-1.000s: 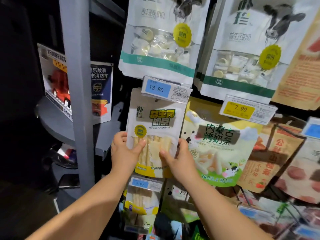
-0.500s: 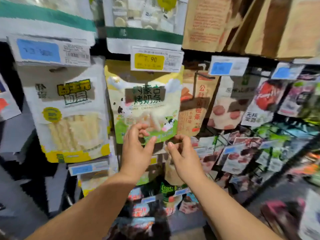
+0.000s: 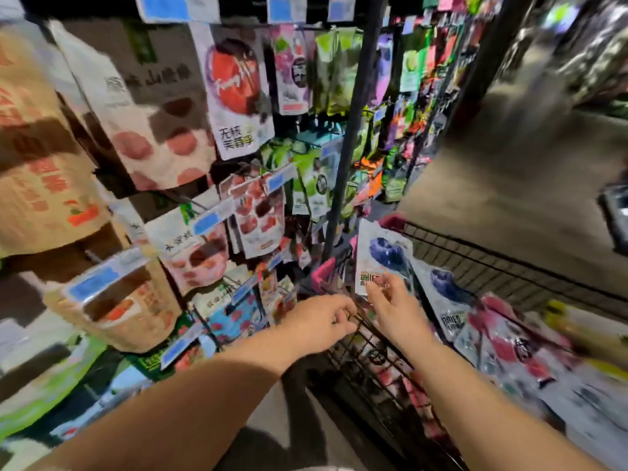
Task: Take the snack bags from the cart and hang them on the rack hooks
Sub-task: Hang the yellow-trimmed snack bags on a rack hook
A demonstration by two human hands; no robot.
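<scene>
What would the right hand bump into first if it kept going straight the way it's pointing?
Most likely the white blueberry bag standing at the corner of the cart. The right hand has its fingers pointing up at the bag's lower edge, very close to it. The blur hides whether they touch.

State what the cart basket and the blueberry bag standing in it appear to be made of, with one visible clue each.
Cart basket: probably coated metal, a grid of thin dark wires. Blueberry bag: likely plastic film, smooth, printed, slightly shiny.
</scene>
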